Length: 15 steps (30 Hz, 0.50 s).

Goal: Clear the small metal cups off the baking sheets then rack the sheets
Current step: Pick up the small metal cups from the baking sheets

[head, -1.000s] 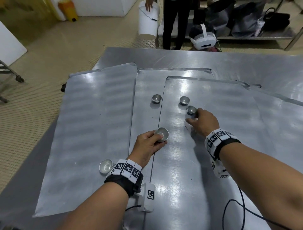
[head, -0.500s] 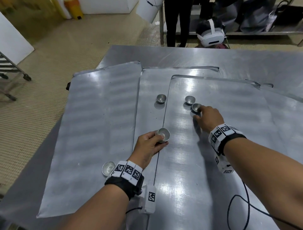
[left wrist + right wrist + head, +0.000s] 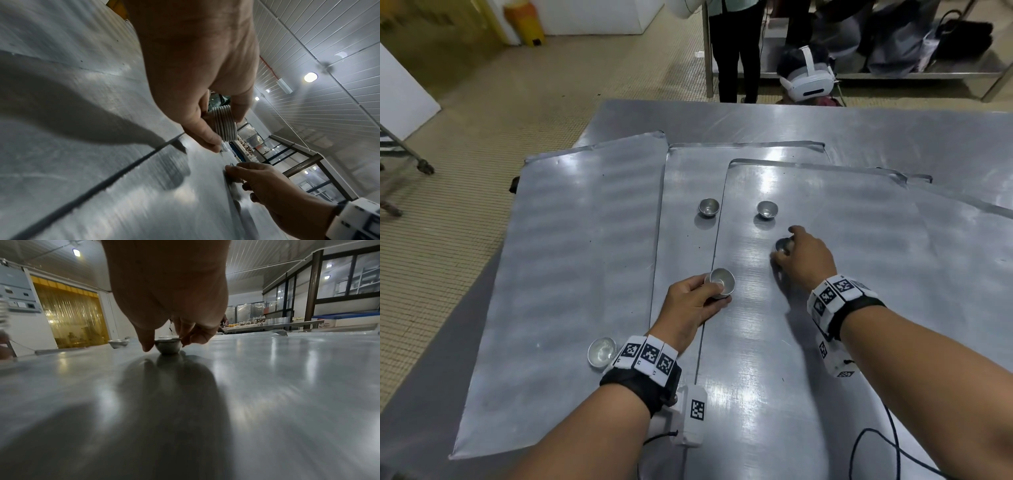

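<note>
Three overlapping baking sheets lie on the steel table: left (image 3: 571, 260), middle (image 3: 685, 178) and top right (image 3: 842, 219). My left hand (image 3: 715, 289) grips a nested stack of small metal cups (image 3: 720, 281) at the top sheet's left edge; the ribbed stack (image 3: 224, 123) shows between thumb and fingers. My right hand (image 3: 786, 250) curls over a single cup (image 3: 782, 244) standing on the top sheet, thumb and fingers pinching that cup (image 3: 168, 348). Loose cups stand at the far middle (image 3: 709, 206), on the top sheet (image 3: 767, 209), and near my left wrist (image 3: 602, 351).
A person stands beyond the table's far edge (image 3: 736, 51), next to a white headset (image 3: 808, 78). A low steel shelf with bags (image 3: 893, 44) is at the back right. A wheeled rack's leg (image 3: 410, 154) shows at the left on the tiled floor.
My right hand has closed on the single cup and drawn it toward me, away from the far cup. The left hand keeps its stack in place.
</note>
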Tool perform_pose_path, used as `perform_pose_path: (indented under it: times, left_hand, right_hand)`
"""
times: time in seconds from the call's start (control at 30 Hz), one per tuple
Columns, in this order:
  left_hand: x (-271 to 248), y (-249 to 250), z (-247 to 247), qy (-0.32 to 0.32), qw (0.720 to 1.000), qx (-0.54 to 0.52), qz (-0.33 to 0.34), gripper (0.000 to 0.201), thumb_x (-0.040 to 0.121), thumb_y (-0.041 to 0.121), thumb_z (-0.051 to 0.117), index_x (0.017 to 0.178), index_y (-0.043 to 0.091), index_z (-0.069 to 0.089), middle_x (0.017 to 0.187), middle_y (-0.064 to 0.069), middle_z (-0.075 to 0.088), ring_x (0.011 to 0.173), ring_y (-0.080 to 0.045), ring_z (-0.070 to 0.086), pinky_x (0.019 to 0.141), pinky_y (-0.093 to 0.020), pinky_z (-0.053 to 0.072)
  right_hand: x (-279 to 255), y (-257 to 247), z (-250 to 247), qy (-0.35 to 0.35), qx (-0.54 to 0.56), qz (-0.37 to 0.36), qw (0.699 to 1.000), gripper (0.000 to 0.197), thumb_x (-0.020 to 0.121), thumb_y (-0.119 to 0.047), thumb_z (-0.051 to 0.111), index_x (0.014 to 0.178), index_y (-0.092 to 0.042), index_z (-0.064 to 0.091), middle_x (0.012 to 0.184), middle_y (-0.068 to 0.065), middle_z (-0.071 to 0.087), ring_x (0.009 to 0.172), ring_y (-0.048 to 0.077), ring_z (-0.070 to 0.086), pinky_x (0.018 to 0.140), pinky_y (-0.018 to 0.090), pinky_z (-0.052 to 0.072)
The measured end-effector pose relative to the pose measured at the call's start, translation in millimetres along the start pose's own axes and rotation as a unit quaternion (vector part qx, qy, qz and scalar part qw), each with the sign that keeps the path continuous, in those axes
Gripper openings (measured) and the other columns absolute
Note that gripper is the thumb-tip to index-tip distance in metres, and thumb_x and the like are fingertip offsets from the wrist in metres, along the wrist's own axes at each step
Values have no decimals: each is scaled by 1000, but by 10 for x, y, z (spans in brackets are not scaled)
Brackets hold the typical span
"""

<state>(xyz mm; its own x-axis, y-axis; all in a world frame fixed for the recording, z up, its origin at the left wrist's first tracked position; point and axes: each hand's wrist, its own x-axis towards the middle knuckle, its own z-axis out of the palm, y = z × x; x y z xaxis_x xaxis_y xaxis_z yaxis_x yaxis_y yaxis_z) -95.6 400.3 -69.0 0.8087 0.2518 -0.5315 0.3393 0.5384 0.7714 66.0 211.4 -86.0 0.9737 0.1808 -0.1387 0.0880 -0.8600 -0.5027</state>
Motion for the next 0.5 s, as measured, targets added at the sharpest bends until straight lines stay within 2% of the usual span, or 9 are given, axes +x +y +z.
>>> perform_pose_path:
  times: [0.07,0.2,0.37,0.5]
  left_hand:
    - [-25,-7,26,2,1000,1,-1,17,90,-2,69,106,-3,73,109,-23,74,99,-31,74,93,-38,59]
    - [-68,-31,55,5,1000,3,-2,17,90,-2,69,107,-4,72,113,-25,72,99,-31,74,92,-38,59]
    - [-69,-56,49,18,1000,-2,-1,11,90,-1,66,98,-7,72,110,-27,71,100,-32,72,95,-45,58]
    - [-69,-47,69,24,1000,-15,-6,14,93,4,62,95,-8,69,99,-26,72,98,-36,73,96,-48,57]
  right_hand:
    - [-103,7,35,-9,-6,-6,1000,56,87,-36,70,135,-13,55,123,14,65,113,36,58,90,40,48]
    - [-301,2,65,-28,3,-11,1000,52,87,-38,70,131,-14,58,122,13,65,110,32,61,85,33,45]
    - [-560,-145,1,-13,106,-42,993,63,84,-44,75,136,-17,53,125,6,67,108,26,64,91,33,49]
    - [-795,-360,-49,-19,167,-104,980,59,81,-48,77,132,-24,59,110,-10,67,93,7,63,73,13,43]
